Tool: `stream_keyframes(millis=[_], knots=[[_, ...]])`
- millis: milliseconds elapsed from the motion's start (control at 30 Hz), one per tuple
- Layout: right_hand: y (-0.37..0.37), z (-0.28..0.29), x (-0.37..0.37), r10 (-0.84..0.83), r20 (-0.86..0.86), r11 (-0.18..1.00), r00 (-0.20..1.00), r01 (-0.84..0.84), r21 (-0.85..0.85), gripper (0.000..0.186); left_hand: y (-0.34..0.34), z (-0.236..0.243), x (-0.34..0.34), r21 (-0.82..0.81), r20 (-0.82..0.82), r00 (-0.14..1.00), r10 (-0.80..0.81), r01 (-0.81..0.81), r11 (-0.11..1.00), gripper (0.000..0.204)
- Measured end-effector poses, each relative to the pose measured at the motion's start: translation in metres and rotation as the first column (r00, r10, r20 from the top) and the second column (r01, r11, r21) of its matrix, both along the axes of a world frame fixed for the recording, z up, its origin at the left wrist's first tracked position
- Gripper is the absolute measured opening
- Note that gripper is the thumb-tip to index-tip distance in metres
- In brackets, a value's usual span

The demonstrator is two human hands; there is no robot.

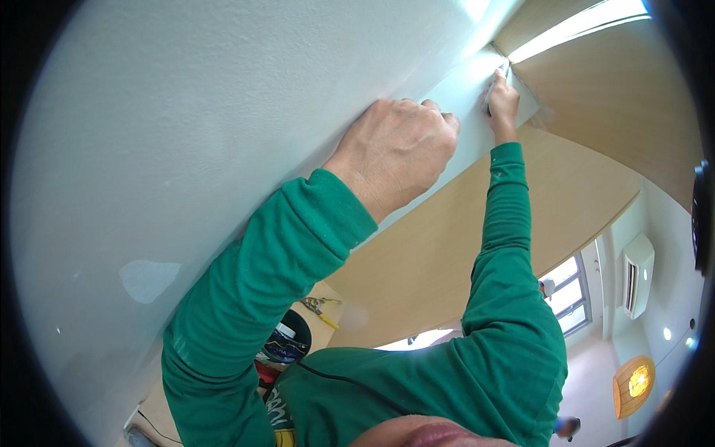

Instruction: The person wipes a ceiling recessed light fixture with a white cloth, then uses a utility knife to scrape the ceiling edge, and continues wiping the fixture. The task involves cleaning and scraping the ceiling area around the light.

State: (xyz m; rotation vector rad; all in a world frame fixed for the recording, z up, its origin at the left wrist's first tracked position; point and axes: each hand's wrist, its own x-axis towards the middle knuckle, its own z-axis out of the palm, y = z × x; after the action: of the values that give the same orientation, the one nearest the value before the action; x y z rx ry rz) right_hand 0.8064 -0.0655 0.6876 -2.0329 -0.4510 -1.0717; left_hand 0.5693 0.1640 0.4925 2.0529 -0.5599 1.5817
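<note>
My left hand point(402, 153) is closed, with its knuckles bent and resting against the white wall point(223, 97). Its fingertips are turned under, so anything in them is hidden. Farther off, my right hand point(504, 103) reaches up to the corner where the wall meets the wood panels. It grips a slim tool with a dark grey handle point(488, 100); the tool's tip is at the corner seam, and its exact kind is too small to tell. Green sleeves cover both my forearms.
A pale wood panel point(424, 253) stands below my arms, and another curved wood panel point(618, 104) lies to the right. Yellow-handled pliers point(328, 319) and a dark bucket point(300, 331) are low beside me. An air conditioner point(638, 276) and a woven lamp point(633, 387) are at the right.
</note>
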Motion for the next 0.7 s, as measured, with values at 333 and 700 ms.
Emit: stream_keyframes(millis=[333, 700], knots=[[0.001, 0.005, -0.011, 0.117, -0.087, 0.993, 0.989, -0.119, -0.02, 0.046, 0.006, 0.003, 0.003, 0.003, 0.027, 0.999, 0.04, -0.04, 0.999, 0.019], [0.014, -0.004, -0.012, 0.152, -0.087, 0.988, 0.985, -0.15, 0.027, 0.047, 0.005, 0.002, 0.002, -0.02, 0.037, 0.999, -0.005, 0.006, 1.0, 0.019]])
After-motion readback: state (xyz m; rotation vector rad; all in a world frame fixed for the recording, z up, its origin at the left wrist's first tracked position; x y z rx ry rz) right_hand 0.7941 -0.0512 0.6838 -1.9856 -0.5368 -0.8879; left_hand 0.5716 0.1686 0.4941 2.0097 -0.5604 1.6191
